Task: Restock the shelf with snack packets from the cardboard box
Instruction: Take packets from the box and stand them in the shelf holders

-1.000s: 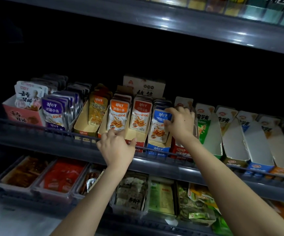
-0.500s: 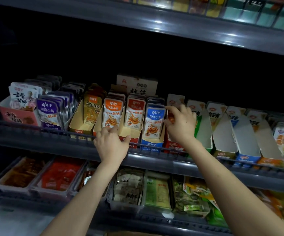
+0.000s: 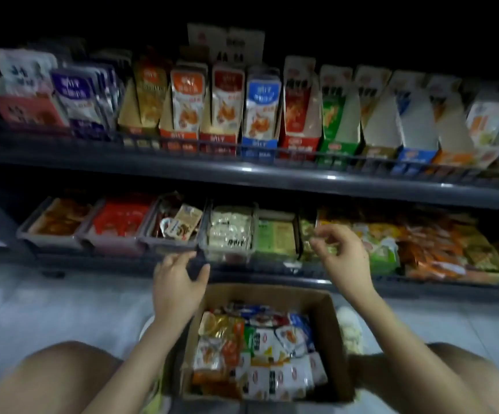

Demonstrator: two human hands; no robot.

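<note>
View: looking down from head height at a person crouched in front of dim shop shelving.
Cardboard box (image 3: 330,339): on the pale floor (image 3: 48,306) between the person's bare knees, flaps open, just in front of the bottom shelf.
Snack packets (image 3: 260,363): a jumbled heap filling the box, mostly white, red, orange and blue wrappers.
Left hand (image 3: 178,286): above the box's far left corner, fingers spread and relaxed, holding nothing.
Right hand (image 3: 345,259): raised beyond the box's far right corner, in front of the bottom shelf's goods, fingers loosely curled with nothing seen in them.
Upper shelf (image 3: 242,174): a row of upright display cartons behind a low rail; the blue carton (image 3: 261,112) near the middle and those to its left are packed with packets, several to the right look nearly empty.
Bottom shelf: grey trays (image 3: 63,239) of packets on the left, loose bags piled on the right.
</note>
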